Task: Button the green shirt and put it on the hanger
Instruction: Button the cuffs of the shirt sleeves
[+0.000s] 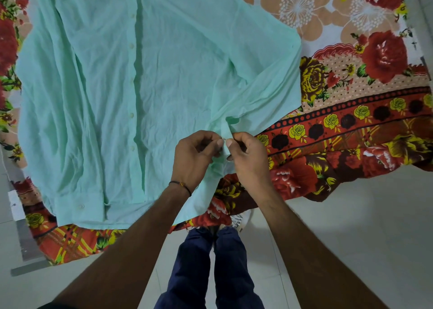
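The mint green shirt (131,93) lies spread flat on the bed, front up, its row of white buttons running down the placket (132,79) and looking fastened. The right sleeve folds down toward me and ends in a cuff (225,142) near the bed's front edge. My left hand (196,158) and my right hand (248,158) both pinch that cuff between thumb and fingers, fingertips almost touching. A small button shows between the thumbs. The left sleeve's cuff (77,206) lies flat at the lower left. No hanger is in view.
A bedsheet with red and yellow flowers (351,125) covers the bed and hangs over its front edge. Below it is pale tiled floor (351,250), where my legs in dark blue trousers (210,273) stand close to the bed.
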